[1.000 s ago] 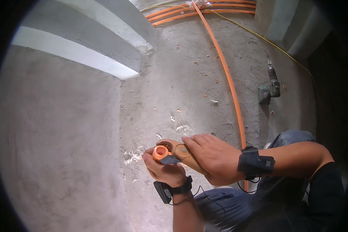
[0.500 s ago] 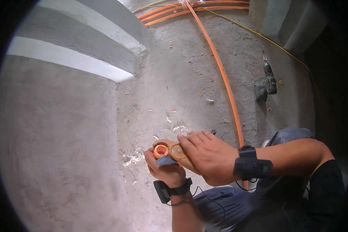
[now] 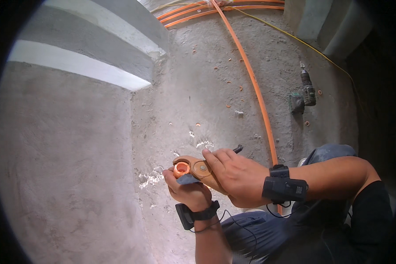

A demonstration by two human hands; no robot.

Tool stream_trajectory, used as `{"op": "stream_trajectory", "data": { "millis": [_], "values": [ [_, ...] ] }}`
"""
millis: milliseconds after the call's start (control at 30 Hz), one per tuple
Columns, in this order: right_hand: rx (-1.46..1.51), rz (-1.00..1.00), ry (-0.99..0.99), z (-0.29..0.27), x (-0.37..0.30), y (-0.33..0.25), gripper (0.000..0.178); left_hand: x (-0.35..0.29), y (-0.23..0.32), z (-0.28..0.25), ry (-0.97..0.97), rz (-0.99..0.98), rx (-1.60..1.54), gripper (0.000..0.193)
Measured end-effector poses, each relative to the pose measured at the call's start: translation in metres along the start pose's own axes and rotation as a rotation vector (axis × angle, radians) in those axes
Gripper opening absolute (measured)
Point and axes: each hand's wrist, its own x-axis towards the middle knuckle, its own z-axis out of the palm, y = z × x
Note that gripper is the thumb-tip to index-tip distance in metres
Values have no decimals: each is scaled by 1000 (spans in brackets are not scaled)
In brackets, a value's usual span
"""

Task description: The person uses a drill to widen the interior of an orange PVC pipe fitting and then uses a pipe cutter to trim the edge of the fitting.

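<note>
My left hand (image 3: 190,193) is closed around a short orange pipe (image 3: 181,169), its open end facing up. A worn tan pipe cutter (image 3: 202,167) has its curved jaw around the pipe, and its grey blade (image 3: 187,179) lies on the near side, by my left fingers. My right hand (image 3: 240,178) grips the cutter's handles, the palm covering most of them. One dark handle tip (image 3: 238,148) sticks out beyond the right fingers. How deep the blade sits in the pipe cannot be made out.
A long orange pipe (image 3: 255,83) runs across the concrete floor toward several more orange pipes (image 3: 189,19) at the back. A cordless drill (image 3: 307,90) lies at the right, near a yellow cable (image 3: 290,36). White shavings (image 3: 152,178) and orange ring scraps are scattered about. A wall (image 3: 66,141) stands left.
The cutter handles have spread a little, with the dark handle tip now showing farther past my right fingers. Both hands stay in nearly the same place.
</note>
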Motion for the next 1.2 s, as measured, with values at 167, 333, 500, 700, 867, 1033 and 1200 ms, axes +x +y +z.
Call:
{"op": "stream_trajectory", "data": {
  "millis": [167, 333, 500, 700, 867, 1033, 1200],
  "values": [
    [-122, -90, 64, 1, 1, -1, 86, 4, -3, -6, -48, -23, -62, 40],
    [153, 29, -57, -5, 2, -2, 88, 0, 2, -2, -24, -33, -4, 40],
    [33, 5, -31, -4, 3, -3, 88, 8, -4, -18, -118, -26, 0, 46],
    [60, 8, -54, -5, 3, -1, 89, 6, -1, -14, -71, -48, -5, 42],
    [102, 30, -102, -9, 4, -2, 89, 4, 3, -11, -64, -57, 28, 41],
    [99, 27, -87, -8, 2, 0, 88, 2, 3, -11, -111, -72, 19, 43],
    [51, 30, -95, -8, 4, -3, 88, 4, 2, -14, -153, -55, 5, 46]
  ]
}}
